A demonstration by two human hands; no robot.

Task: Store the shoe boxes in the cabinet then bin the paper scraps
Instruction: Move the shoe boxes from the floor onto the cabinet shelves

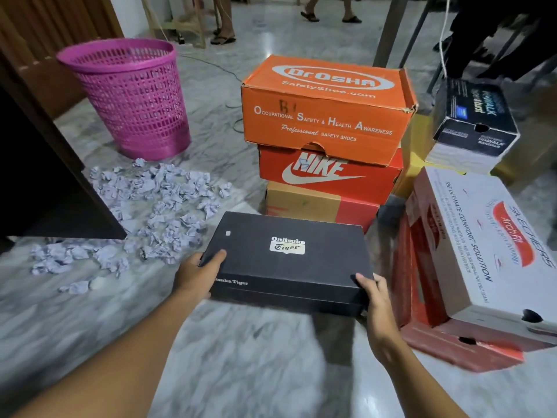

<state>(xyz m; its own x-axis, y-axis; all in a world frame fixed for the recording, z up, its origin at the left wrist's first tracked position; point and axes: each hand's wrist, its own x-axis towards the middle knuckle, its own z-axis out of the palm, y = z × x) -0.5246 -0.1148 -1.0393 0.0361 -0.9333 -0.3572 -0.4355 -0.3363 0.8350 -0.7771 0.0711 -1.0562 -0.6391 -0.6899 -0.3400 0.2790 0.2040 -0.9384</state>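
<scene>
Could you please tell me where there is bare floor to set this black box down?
Bare marble floor lies nearest you, below the black box, between your forearms. A second strip runs between the pink basket and the orange box stack. Crowded: paper scraps by the cabinet, white box at right.

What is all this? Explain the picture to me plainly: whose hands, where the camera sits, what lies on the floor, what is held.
There is no machine here: a person works with bare hands. The single picture comes from a camera worn on the head, looking forward and down. The left hand and right hand grip the two near corners of a black Onitsuka Tiger box, thumbs on its lid. On the marble floor lie crumpled paper scraps beside a pink basket. Behind the black box stands a stack: an orange Dr.Osha box on a Nike box on a third box. At right a white Skechers box leans on red boxes. The dark cabinet is at left.
</scene>
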